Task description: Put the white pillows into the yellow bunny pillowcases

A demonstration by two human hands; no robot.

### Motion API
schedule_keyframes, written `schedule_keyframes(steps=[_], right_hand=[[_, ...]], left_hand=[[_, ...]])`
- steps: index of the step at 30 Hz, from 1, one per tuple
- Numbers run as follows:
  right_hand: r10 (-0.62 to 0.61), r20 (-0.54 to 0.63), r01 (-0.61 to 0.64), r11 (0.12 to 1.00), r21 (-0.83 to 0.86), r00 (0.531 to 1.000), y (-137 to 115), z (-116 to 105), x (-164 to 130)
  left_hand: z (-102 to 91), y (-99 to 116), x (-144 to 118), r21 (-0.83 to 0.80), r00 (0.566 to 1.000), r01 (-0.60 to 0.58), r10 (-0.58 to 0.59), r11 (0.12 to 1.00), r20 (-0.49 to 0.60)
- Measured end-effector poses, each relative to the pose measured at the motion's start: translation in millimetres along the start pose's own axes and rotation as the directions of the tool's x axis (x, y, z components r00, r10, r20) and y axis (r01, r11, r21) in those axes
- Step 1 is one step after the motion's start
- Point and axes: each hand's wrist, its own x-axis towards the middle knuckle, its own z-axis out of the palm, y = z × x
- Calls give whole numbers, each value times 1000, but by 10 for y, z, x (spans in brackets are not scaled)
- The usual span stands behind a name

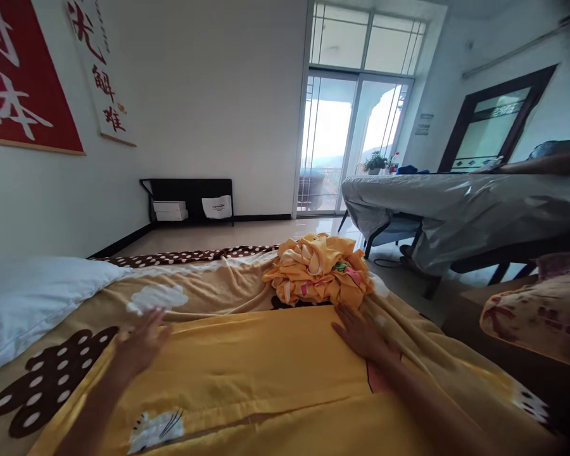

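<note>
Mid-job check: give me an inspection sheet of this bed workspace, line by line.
Surface: bed under a tan blanket with brown spotted patches.
Job's things: yellow sheet spread flat across the bed.
Clutter: crumpled pile of yellow clothes beyond the sheet; white pillow at left.
Grips: left hand and right hand open, palms flat on the sheet.
Cables: one dark cable on the floor under the covered table.
Surroundings: glass balcony doors, red banner, black rack.
</note>
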Motion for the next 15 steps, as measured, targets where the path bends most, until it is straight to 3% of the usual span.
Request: schedule_keyframes(steps=[1, 2, 3, 5, 7, 8, 11, 15], right_hand=[[-7, -13, 7, 1000, -3, 1000, 10, 13, 7], [-16, -28, 16, 1000, -10, 999, 20, 28, 14], [-25, -41, 24, 1000, -19, 999, 30, 45, 22], [-29, -55, 28, 999, -29, 998, 48, 82, 38], [-23, -62, 21, 999, -30, 998, 62, 117, 53], [-25, -69, 23, 999, -32, 997, 67, 132, 59], [-44, -102, 39, 998, -45, 994, 65, 162, 60], [-40, -104, 33, 997, -68, 994, 34, 99, 20]], left_hand=[[-26, 292, -75, -42, 995, -97, 98, 994, 25], [-37, 591, -182, -146, 961, -239, 255, 960, 106], [-36, 877, -311, -250, 907, -323, 374, 913, 193], [-14, 1328, -566, -403, 738, -462, 594, 790, 321], [15, 1534, -718, -478, 655, -464, 652, 746, 382], [27, 1542, -734, -489, 643, -447, 649, 749, 406], [59, 1268, -575, -423, 711, -352, 533, 835, 459], [159, 484, -242, -221, 848, -175, 261, 960, 462]])
